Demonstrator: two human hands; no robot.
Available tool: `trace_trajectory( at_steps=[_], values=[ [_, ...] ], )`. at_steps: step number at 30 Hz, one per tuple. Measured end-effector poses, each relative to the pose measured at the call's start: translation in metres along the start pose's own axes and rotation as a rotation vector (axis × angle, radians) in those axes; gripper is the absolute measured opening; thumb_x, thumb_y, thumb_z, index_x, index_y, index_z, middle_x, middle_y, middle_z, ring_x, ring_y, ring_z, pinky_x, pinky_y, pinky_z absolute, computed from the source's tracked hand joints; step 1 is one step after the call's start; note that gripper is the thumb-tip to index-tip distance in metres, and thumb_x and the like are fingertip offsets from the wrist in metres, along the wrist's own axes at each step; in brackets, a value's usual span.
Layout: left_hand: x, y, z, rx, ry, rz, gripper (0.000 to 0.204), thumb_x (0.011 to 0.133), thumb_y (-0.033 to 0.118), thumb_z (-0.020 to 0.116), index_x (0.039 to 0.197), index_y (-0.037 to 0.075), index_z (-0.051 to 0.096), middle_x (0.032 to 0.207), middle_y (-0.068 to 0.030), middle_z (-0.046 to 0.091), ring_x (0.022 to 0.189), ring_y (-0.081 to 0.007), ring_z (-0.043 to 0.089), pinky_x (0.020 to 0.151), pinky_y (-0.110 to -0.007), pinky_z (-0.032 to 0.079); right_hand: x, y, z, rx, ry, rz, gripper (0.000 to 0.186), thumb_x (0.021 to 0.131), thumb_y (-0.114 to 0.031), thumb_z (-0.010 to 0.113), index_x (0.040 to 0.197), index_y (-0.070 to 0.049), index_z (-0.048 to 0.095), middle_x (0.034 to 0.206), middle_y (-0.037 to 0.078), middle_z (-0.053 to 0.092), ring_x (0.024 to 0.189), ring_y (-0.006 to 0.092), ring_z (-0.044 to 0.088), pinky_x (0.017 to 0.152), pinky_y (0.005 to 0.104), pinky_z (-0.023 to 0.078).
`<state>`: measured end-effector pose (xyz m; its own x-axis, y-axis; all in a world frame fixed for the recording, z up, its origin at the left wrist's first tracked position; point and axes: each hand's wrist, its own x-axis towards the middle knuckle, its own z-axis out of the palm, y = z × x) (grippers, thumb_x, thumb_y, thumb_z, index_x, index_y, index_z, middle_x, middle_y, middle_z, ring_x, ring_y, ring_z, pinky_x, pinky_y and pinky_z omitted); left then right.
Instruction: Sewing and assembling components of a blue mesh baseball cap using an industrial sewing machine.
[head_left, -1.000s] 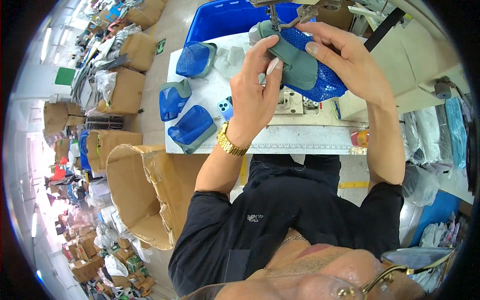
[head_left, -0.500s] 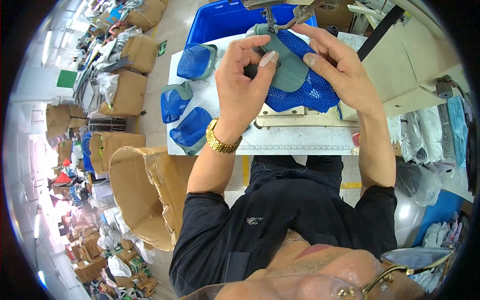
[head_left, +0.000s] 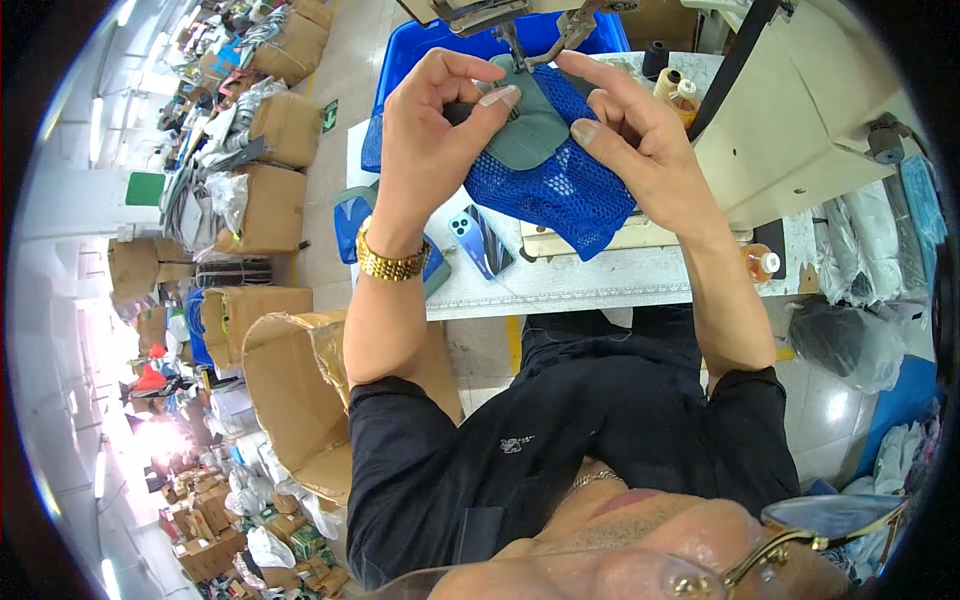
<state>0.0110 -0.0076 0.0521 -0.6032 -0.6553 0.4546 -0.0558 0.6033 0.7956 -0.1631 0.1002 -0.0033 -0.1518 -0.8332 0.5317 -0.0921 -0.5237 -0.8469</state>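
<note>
One soft piece of smooth green cloth and open blue mesh, the cap piece (head_left: pixel 535 125), sits under the metal presser foot (head_left: pixel 520 62) of a single pale sewing machine (head_left: pixel 810 130), toward the far side of the white table (head_left: pixel 600 287). Its green part is rounded like a tongue, with seam lines across it; the netting spreads out in loose folds on the right and near sides, the holes plainly visible. Two bare hands grasp it: the left hand (head_left: pixel 435 125) pinches the left edge of the green cloth between thumb and forefinger, and the right hand (head_left: pixel 640 150) holds the mesh, thumb flat on top, forefinger stretched toward the foot; how tightly its curled fingers close underneath cannot be told. One watch (head_left: pixel 392 265) of gold-coloured metal links circles the left wrist. Left of the work, three blue mesh pieces (head_left: pixel 348 228) show, partly hidden by the left arm, two of them with green cloth visible. One glossy phone (head_left: pixel 483 243), blue and dark, lies near them. Beyond the machine foot is one blue plastic bin (head_left: pixel 398 65); far right stand one black thread cone and one cream cone. One amber bottle (head_left: pixel 762 263) with a white cap lies near right, and one large, creased cardboard box (head_left: pixel 290 390) gapes at the near left.
</note>
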Motion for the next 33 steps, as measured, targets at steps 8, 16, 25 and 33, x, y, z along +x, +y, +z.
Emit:
trace_trajectory(
  at_steps=[8,16,25,33],
  values=[
    [0.018,0.003,-0.023,0.050,-0.203,0.028,0.029,0.078,0.012,0.083,0.094,0.004,0.059,0.083,0.0011,0.060,0.078,-0.0051,0.054,0.068,-0.020,0.044,-0.009,-0.006,0.021,0.048,0.094,0.045,0.049,0.092,-0.004,0.061,0.140,-0.004,0.049,0.072,-0.006,0.034,0.063,0.0029,0.034,0.056,0.0198,0.030],
    [0.036,-0.001,-0.036,0.210,-0.356,0.164,0.052,0.066,0.027,0.092,0.098,0.007,0.056,0.088,0.0007,0.055,0.084,-0.0110,0.051,0.077,-0.025,0.044,-0.008,-0.003,0.038,-0.081,0.237,-0.018,0.046,0.091,-0.006,0.063,0.135,0.000,0.052,0.069,-0.003,0.040,0.063,0.0046,0.039,0.056,0.0209,0.035],
    [0.051,-0.011,-0.043,0.264,-0.458,0.199,0.047,0.067,0.027,0.092,0.092,0.007,0.058,0.086,0.0006,0.056,0.083,-0.0116,0.052,0.077,-0.026,0.045,-0.004,-0.002,0.041,-0.129,0.259,-0.001,0.047,0.091,-0.008,0.064,0.135,0.001,0.052,0.068,-0.001,0.043,0.062,0.0055,0.042,0.057,0.0227,0.037],
    [0.058,-0.013,-0.044,0.252,-0.498,0.220,0.043,0.069,0.028,0.091,0.092,0.006,0.062,0.088,0.0002,0.062,0.084,-0.0099,0.055,0.078,-0.025,0.046,0.001,0.005,0.044,-0.150,0.287,-0.041,0.047,0.091,-0.008,0.064,0.135,0.000,0.052,0.067,-0.001,0.043,0.061,0.0063,0.042,0.055,0.0237,0.036]
  ],
)
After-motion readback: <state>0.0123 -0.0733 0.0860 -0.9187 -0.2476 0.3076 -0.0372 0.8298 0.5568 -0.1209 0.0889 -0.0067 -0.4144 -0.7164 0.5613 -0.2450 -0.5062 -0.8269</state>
